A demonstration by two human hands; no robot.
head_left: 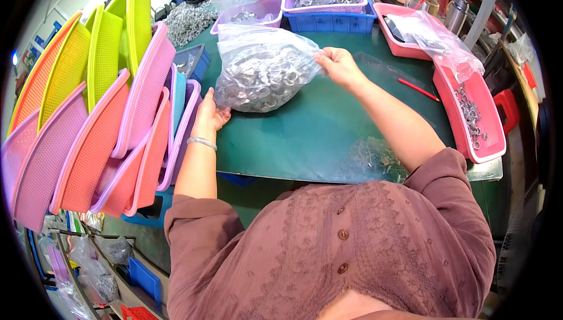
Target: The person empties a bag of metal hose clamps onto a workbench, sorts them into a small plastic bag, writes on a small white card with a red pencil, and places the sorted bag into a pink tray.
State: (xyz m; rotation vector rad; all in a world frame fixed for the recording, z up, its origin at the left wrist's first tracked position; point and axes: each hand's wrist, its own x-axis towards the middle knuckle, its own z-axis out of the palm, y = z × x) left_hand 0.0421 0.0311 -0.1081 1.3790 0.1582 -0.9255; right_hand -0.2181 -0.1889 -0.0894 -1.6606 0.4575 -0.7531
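a bulging bag point(267, 76), one pinched corner, a lot of loose metal

and here we are: my right hand point(342, 69) has its fingers drawn tight on a twist of clear plastic, the bag's right-hand corner. over on the other flank, my left hand point(213, 113) is half curled, palm turned up, against the lower left edge; i can't tell whether those fingers grip film or merely prop it. between them sits the bag itself, fat with grey metal rings point(267, 85), its belly apparently resting on the green table point(293, 144).

now the danger, as i judge it! all that weight hangs low while my right fingers have only thin film: pull hard and it could stretch, split or slip free. tip it with the mouth loose and rings could scatter past my fingertips. swing left, and the leaning stack of plastic baskets point(88, 150) just beyond my left wrist might get knocked.

what's hidden? my left fingertips, partly lost at the bag's edge; its mouth, which i can't place among the creases; its underside. well right of my right fingers, plastic film point(434, 41) veils part of the pink baskets point(492, 135). far beyond my fingertips, clutter blurs; left of my left hand, the outermost baskets bend into the dark rim.
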